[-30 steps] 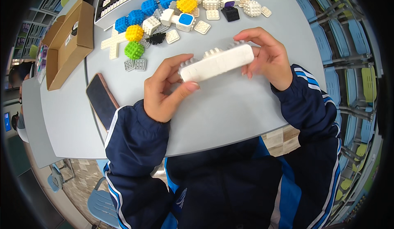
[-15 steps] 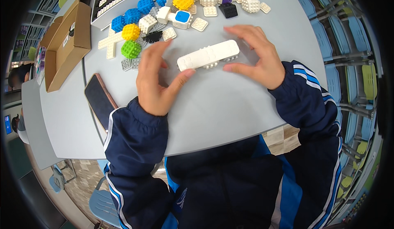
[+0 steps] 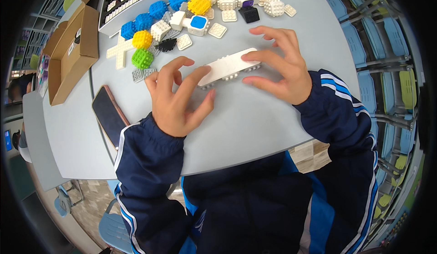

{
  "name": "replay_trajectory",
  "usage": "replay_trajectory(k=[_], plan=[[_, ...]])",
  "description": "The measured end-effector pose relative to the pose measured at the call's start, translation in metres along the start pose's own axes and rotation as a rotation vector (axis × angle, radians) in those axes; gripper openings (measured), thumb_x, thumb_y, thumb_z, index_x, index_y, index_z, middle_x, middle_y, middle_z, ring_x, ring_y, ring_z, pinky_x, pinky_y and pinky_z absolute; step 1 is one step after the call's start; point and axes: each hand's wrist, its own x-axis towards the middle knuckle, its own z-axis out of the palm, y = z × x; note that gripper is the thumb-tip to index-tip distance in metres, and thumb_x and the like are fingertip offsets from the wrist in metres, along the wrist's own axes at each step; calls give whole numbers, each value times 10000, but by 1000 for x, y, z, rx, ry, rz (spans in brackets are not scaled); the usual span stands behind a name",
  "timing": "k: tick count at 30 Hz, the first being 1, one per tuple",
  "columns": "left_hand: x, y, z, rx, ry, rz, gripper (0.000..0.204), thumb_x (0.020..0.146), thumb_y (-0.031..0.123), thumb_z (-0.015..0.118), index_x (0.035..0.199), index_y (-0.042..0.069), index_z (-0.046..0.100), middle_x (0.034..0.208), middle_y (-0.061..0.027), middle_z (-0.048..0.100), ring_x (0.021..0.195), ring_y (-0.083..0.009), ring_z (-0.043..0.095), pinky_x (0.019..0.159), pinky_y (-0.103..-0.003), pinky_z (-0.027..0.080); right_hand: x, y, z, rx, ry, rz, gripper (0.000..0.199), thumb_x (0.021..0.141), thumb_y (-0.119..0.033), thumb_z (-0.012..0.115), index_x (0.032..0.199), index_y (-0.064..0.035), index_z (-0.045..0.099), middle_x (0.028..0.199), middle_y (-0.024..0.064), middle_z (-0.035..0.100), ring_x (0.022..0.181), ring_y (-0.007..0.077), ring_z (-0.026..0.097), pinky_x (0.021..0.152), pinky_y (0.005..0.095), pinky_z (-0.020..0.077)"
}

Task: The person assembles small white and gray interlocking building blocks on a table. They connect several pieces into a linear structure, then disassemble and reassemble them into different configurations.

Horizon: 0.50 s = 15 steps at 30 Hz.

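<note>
A long white building plate [image 3: 229, 67] with rounded ends lies at a slant on the grey table, its smooth face up. Studded grey-white pieces stick out from beneath it. The index finger of my left hand [image 3: 175, 97] rests on its left end, while the thumb stays apart below. At the other end, my right hand [image 3: 286, 69] touches the top with its index finger, its thumb spread away beneath. Neither hand wraps round the plate. How the pieces underneath are joined is hidden.
Beyond my hands sit blue studded blocks [image 3: 158, 10], a yellow block [image 3: 142, 39], a green block [image 3: 142, 58], a white cross-shaped piece [image 3: 119, 51] and a black piece [image 3: 249, 15]. A phone [image 3: 109, 112] and an open cardboard box [image 3: 75, 56] are on the left.
Both index fingers have come down onto the ends of the white plate, where before the hands were spread around it. The plate has tilted a little, its top now turned differently.
</note>
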Motion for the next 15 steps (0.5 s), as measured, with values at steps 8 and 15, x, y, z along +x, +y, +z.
replay_trajectory(k=[8,15], plan=[[0,-1,0,8,7,62,438,725,83,781,1159,142,753,1174,-56,652,787,-172,530,852,-347,359,-1,2,3,47,17,-35,346,726,-132,877,1044,-102,744,1340,99,594,1130,325,526,942,401,498],[1,-1,1,-34,-1,30,410,734,21,754,1132,118,784,1167,-75,656,843,-205,534,827,-335,421,0,2,3,94,-6,-7,325,732,-85,866,1041,-70,767,1285,108,652,1121,305,548,867,366,515]])
